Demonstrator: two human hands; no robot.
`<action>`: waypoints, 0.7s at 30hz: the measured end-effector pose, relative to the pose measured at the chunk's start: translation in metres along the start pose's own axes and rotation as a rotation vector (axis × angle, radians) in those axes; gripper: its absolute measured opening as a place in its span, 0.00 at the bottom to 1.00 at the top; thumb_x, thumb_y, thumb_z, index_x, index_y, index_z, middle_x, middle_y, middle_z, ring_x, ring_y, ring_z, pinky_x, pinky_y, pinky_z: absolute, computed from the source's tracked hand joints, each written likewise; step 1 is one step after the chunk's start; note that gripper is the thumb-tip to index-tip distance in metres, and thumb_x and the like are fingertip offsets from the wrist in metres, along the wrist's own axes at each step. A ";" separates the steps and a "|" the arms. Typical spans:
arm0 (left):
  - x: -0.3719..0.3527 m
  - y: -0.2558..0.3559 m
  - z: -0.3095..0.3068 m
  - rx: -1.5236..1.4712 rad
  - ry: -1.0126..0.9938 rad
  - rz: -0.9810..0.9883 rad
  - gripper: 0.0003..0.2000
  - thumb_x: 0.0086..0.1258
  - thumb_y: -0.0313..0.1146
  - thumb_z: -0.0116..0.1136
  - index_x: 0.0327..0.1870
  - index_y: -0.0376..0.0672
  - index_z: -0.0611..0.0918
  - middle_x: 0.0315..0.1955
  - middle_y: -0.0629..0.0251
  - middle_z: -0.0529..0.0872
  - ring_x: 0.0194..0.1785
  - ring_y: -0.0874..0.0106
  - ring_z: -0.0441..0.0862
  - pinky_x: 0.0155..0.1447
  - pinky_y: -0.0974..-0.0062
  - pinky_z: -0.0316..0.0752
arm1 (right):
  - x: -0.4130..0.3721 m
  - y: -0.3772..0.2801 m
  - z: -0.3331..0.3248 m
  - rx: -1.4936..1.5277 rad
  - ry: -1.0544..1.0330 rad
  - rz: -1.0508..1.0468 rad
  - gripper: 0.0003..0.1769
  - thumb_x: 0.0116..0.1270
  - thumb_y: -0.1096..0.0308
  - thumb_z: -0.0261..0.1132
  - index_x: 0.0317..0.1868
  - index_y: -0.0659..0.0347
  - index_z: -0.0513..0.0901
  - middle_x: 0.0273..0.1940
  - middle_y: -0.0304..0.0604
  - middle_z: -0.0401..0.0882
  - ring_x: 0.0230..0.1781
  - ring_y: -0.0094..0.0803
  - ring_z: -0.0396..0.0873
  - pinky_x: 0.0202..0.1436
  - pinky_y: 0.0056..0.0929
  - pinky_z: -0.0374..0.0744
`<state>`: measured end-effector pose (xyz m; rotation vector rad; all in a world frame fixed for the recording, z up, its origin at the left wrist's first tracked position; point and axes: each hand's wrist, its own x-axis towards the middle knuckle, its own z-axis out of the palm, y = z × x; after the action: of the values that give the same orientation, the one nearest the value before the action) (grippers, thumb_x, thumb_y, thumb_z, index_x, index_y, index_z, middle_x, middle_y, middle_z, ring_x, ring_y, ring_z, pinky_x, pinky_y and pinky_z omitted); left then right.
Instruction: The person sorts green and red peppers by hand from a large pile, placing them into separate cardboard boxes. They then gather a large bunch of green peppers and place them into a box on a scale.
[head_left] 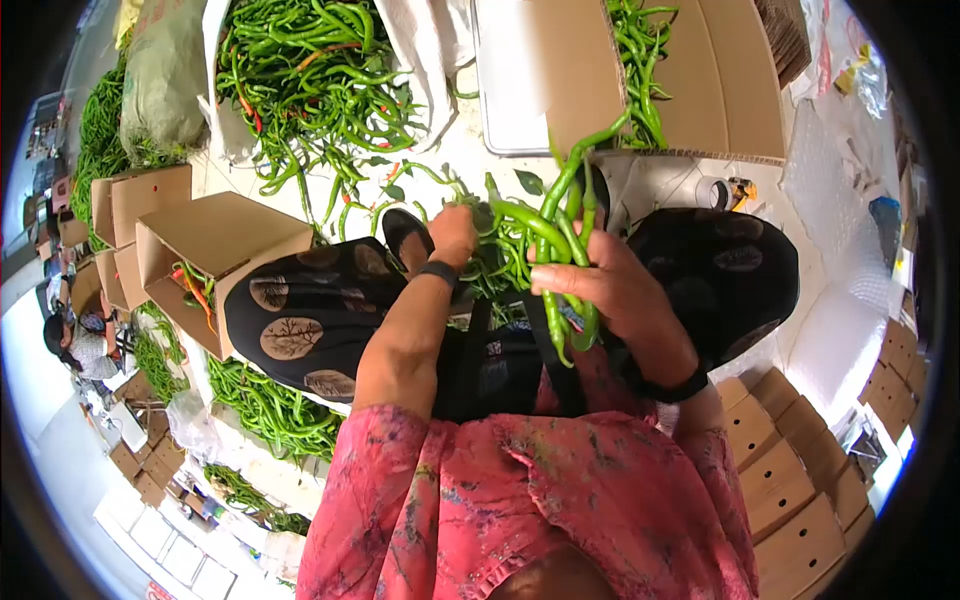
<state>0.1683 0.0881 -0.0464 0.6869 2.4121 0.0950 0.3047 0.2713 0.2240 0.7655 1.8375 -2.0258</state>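
Note:
My right hand (608, 282) is closed around a small bunch of long green chili peppers (545, 228), with the thumb pressed across them and the tips sticking out on both sides. Lower and to the left, my left hand (455, 234) is closed, knuckles up, at the edge of a pile of green chili peppers (512, 245) between my legs. Its fingertips are hidden, so what it grips cannot be made out. More loose peppers and a few leaves lie on the floor beyond the left hand.
A white sack (425, 60) spills green peppers and a few red ones ahead. An open cardboard box (715, 80) with peppers stands front right, beside a tape roll (712, 192). Another carton (225, 235) sits by my left knee. Stacked boxes (775, 480) are behind right.

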 end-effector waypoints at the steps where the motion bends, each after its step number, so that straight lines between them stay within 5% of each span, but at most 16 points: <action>1: 0.005 0.006 -0.019 0.007 0.008 0.005 0.10 0.59 0.27 0.58 0.40 0.39 0.86 0.45 0.54 0.84 0.45 0.53 0.84 0.49 0.56 0.77 | 0.007 0.003 0.000 0.039 -0.015 -0.012 0.14 0.64 0.67 0.66 0.47 0.65 0.79 0.37 0.38 0.80 0.39 0.25 0.78 0.46 0.25 0.75; 3: 0.000 0.021 -0.065 -0.307 0.214 0.180 0.16 0.60 0.22 0.54 0.50 0.39 0.82 0.46 0.55 0.84 0.40 0.58 0.86 0.44 0.61 0.79 | 0.008 -0.005 0.006 0.094 -0.020 -0.020 0.13 0.65 0.67 0.66 0.47 0.65 0.80 0.37 0.38 0.80 0.39 0.25 0.78 0.47 0.24 0.75; 5: -0.035 0.049 -0.136 -1.078 0.130 0.071 0.23 0.63 0.20 0.51 0.61 0.39 0.75 0.45 0.56 0.84 0.38 0.65 0.85 0.41 0.67 0.80 | 0.006 -0.034 0.013 0.436 -0.053 0.016 0.14 0.66 0.65 0.66 0.46 0.65 0.80 0.36 0.38 0.80 0.39 0.24 0.78 0.46 0.24 0.74; 7: -0.089 0.077 -0.207 -1.552 0.144 -0.022 0.25 0.67 0.21 0.50 0.68 0.36 0.67 0.41 0.58 0.83 0.36 0.71 0.83 0.40 0.78 0.80 | 0.008 -0.036 0.017 0.667 -0.050 0.011 0.13 0.69 0.66 0.64 0.49 0.65 0.80 0.37 0.37 0.81 0.37 0.22 0.78 0.39 0.20 0.76; 9: -0.123 0.067 -0.232 -1.766 -0.025 0.007 0.23 0.68 0.23 0.49 0.65 0.32 0.70 0.44 0.56 0.83 0.43 0.71 0.82 0.44 0.76 0.77 | 0.015 -0.028 0.032 0.787 0.054 -0.046 0.13 0.69 0.68 0.63 0.51 0.64 0.78 0.38 0.37 0.81 0.36 0.20 0.77 0.35 0.18 0.75; 11: -0.148 0.063 -0.233 -1.797 -0.186 0.098 0.20 0.70 0.24 0.50 0.63 0.32 0.71 0.49 0.57 0.82 0.50 0.71 0.80 0.49 0.77 0.73 | 0.014 -0.037 0.040 0.825 0.000 -0.051 0.15 0.70 0.67 0.64 0.53 0.65 0.78 0.41 0.36 0.81 0.40 0.19 0.78 0.40 0.19 0.75; 13: -0.172 0.073 -0.229 -1.767 -0.059 0.085 0.21 0.70 0.27 0.56 0.64 0.34 0.72 0.55 0.58 0.79 0.55 0.71 0.78 0.55 0.74 0.72 | 0.018 -0.038 0.043 0.855 -0.066 -0.062 0.17 0.70 0.67 0.64 0.56 0.65 0.78 0.43 0.36 0.81 0.44 0.18 0.78 0.45 0.20 0.76; 15: -0.190 0.084 -0.233 -1.619 0.064 0.239 0.24 0.69 0.30 0.62 0.64 0.35 0.71 0.57 0.60 0.77 0.59 0.72 0.75 0.64 0.72 0.68 | 0.020 -0.027 0.041 0.504 -0.098 -0.121 0.19 0.69 0.64 0.66 0.56 0.64 0.77 0.45 0.36 0.81 0.46 0.19 0.79 0.46 0.22 0.76; 16: -0.194 0.087 -0.234 -1.613 0.098 0.227 0.23 0.69 0.31 0.63 0.63 0.35 0.72 0.55 0.61 0.78 0.58 0.73 0.75 0.64 0.73 0.68 | 0.015 -0.027 0.047 0.462 -0.059 -0.149 0.20 0.66 0.66 0.65 0.55 0.66 0.75 0.45 0.44 0.82 0.44 0.31 0.81 0.47 0.29 0.76; 17: -0.196 0.090 -0.234 -1.608 0.135 0.213 0.23 0.68 0.31 0.63 0.62 0.35 0.73 0.53 0.62 0.79 0.56 0.74 0.75 0.63 0.74 0.68 | 0.012 -0.029 0.052 0.452 -0.062 -0.153 0.20 0.66 0.66 0.65 0.55 0.66 0.75 0.45 0.44 0.82 0.44 0.31 0.81 0.47 0.29 0.76; 19: -0.195 0.092 -0.229 -1.661 0.122 0.213 0.22 0.68 0.31 0.63 0.61 0.35 0.74 0.51 0.63 0.80 0.54 0.74 0.77 0.61 0.74 0.70 | 0.008 -0.031 0.062 -0.198 0.194 -0.451 0.22 0.63 0.70 0.63 0.56 0.69 0.72 0.44 0.54 0.80 0.41 0.46 0.79 0.49 0.37 0.75; 21: -0.191 0.089 -0.226 -1.712 0.105 0.214 0.20 0.69 0.31 0.63 0.60 0.36 0.75 0.48 0.64 0.82 0.52 0.74 0.78 0.59 0.74 0.71 | -0.001 -0.039 0.068 -0.274 0.253 -0.527 0.24 0.60 0.71 0.61 0.57 0.69 0.71 0.42 0.60 0.77 0.40 0.55 0.76 0.49 0.41 0.74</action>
<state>0.2046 0.0917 0.2607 0.0492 1.4380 1.9483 0.2715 0.2094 0.2592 0.5137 2.6207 -1.9540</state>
